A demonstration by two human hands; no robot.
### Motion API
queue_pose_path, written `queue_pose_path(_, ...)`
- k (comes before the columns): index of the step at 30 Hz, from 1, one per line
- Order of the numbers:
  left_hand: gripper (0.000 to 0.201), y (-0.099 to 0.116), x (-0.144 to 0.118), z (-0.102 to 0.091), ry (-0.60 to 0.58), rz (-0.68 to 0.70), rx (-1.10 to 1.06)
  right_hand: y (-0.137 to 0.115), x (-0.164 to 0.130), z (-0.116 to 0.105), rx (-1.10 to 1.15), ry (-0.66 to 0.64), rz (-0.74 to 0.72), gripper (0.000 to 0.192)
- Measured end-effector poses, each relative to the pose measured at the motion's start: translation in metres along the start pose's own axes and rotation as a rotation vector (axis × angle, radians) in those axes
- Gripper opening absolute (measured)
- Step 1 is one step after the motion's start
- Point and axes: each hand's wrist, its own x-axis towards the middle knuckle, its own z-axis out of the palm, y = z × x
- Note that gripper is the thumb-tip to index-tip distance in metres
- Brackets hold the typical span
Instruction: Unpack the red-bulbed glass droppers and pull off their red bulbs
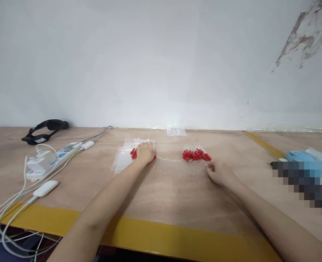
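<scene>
The left hand [144, 153] is laid palm-down on a few red-capped droppers [134, 153], fingers curled over them, at the right edge of a stack of clear zip bags [122, 160] on the counter [161, 203]; whether the droppers are actually gripped or only pressed cannot be told. The right hand [218, 173] is rested at the lower right corner of a row of clear dropper tubes [180, 169], fingers bent and pinched at the tube tips; a firm hold cannot be confirmed. The row is spread between the two hands, closer to the right hand. Tube long axes are run away from the person, with the red bulbs [196, 155] bunched at the far end, just up and left of the right fingers. The bags are lain left of the row, under and beside the left hand.

A smaller clear bag [175, 131] is seen by the wall. A power strip [44, 162] with white cables and a black headset [44, 130] are placed far left, well apart. A blue item [300, 156] is seen far right, partly blurred out.
</scene>
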Motion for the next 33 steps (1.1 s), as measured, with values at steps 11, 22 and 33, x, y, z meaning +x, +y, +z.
queue_pose_path(11, 0.027, 0.103, 0.003, 0.015, -0.025, 0.167, -0.271, 0.004, 0.004, 0.008, 0.075, -0.016, -0.02, 0.024)
queue_pose_path(22, 0.023, 0.128, 0.01, 0.027, -0.062, -0.044, -0.419, 0.007, 0.005, 0.007, 0.056, -0.025, 0.022, 0.023)
queue_pose_path(33, 0.021, 0.072, -0.036, 0.004, 0.158, 0.041, -0.659, 0.004, 0.012, 0.019, 0.062, 0.032, 0.096, 0.03)
